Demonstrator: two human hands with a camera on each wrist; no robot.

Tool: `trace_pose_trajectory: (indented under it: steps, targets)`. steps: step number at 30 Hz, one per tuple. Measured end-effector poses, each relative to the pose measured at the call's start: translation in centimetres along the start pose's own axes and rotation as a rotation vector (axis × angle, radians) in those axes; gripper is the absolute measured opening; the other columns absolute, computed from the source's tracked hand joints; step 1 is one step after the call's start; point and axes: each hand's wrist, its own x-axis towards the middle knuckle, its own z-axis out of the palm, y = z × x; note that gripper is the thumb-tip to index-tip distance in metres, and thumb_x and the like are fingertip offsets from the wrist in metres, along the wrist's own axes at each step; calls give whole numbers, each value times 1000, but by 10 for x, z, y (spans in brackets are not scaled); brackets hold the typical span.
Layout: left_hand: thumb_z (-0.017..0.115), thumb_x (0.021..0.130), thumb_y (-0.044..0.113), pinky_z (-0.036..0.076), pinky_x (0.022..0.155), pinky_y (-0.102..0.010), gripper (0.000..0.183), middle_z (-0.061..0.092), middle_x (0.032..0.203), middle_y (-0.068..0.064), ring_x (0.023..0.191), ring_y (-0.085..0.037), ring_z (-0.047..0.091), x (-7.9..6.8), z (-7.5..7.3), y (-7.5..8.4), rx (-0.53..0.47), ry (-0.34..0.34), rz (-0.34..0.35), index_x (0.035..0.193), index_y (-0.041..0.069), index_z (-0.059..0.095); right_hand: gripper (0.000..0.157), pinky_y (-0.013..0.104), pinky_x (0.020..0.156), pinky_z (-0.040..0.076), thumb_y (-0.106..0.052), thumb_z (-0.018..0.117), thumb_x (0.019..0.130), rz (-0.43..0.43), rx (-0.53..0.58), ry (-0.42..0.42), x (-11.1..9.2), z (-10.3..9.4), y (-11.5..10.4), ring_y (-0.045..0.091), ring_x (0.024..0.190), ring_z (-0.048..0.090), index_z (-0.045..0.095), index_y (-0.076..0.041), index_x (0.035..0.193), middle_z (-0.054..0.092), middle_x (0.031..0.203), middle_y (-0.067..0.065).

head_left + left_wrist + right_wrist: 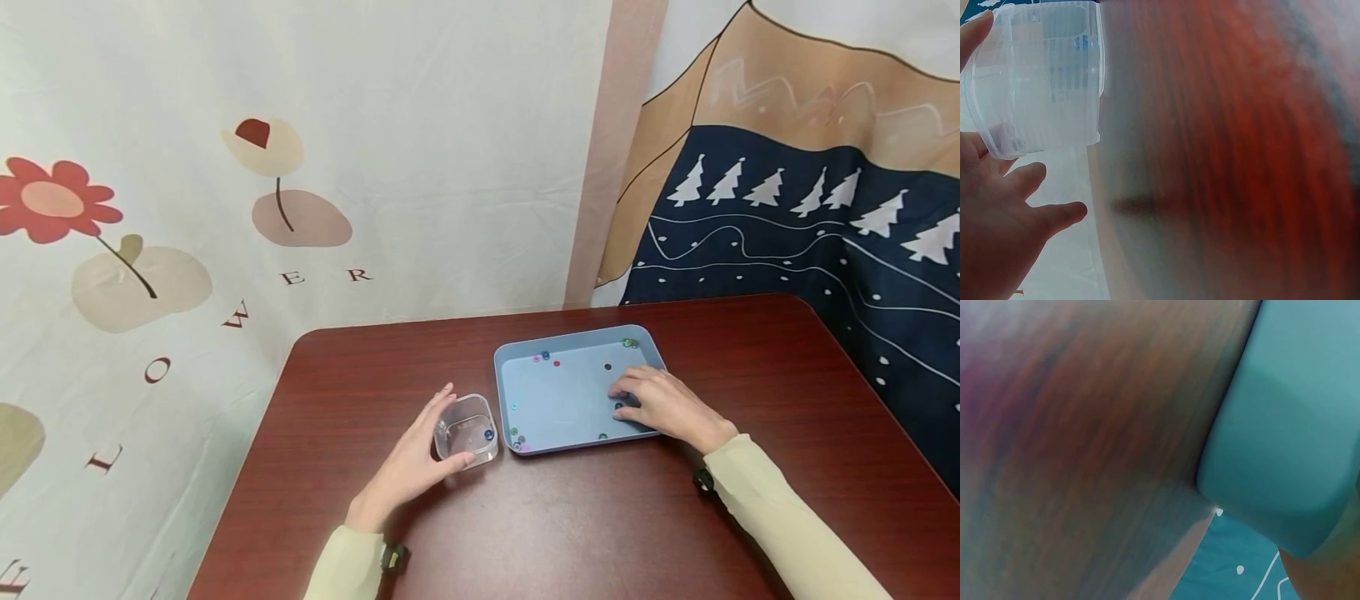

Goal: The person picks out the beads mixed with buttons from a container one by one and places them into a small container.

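My left hand [408, 458] is around a clear plastic box [467, 408], thumb along its near side and fingers along its left side. Inside that box lies one small blue button-like disc [489, 434]. My right hand [671, 406] reaches over the right side of a light blue tray [570, 417], its thumb and fingertips apart. A dark disc [618, 406] lies between them. In the left wrist view the box [1041, 81] fills the upper left, and some left fingers [1060, 214] stand clear of it. The right wrist view shows the tray's outer corner [1272, 469]; the fingers are hidden there.
Several small coloured discs lie along the tray edges, such as a green one [628, 342], a pink one [524, 447] and a red one [557, 363]. The tray and box stand side by side on a reddish-brown table [360, 375], with a printed curtain [450, 167] behind.
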Motion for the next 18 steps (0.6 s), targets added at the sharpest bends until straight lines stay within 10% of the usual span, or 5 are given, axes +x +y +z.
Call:
trace_pose_trajectory:
  steps: [18]
  targets:
    - [81,85,56,35,119,-57,96,22,170,10,156,-20,25,-1,0,1,1,-6,-6,162,19,36,18,40,87,59,-20,90,82,-37,8,59,-2,-2,-2,16,96,63,78,-16,95,68,99,-5]
